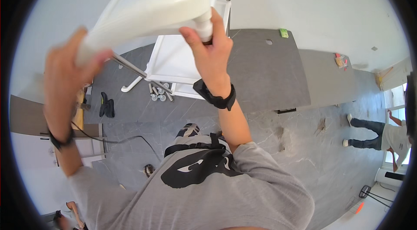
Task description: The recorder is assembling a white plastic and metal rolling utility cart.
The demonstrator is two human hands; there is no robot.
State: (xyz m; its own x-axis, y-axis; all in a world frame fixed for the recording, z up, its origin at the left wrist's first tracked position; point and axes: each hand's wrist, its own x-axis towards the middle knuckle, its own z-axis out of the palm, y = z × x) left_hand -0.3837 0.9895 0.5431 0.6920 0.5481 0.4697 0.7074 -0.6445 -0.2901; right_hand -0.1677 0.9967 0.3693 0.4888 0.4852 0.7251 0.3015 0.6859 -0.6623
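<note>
A white curved plastic handle [152, 13] is held up in front of me, its left part smeared by motion. My left hand [65, 67] is closed around its left end, thumb across it. At the other end, my right hand [213, 52] grips the short white socket that points down. Behind the handle stands a white shelf cart [176, 58] with flat tiers and metal poles [130, 66]. Several casters [160, 94] lie on the grey surface beside the cart's lower part. Part of the cart is hidden by the handle and my hands.
Right of the cart extends a grey table [269, 73] with a green packet [283, 33]. Black shoes [106, 105] sit left of the casters. A black cable [126, 141] crosses the lower left. Another person [378, 134] stands far right; a second person [71, 217] shows lower left.
</note>
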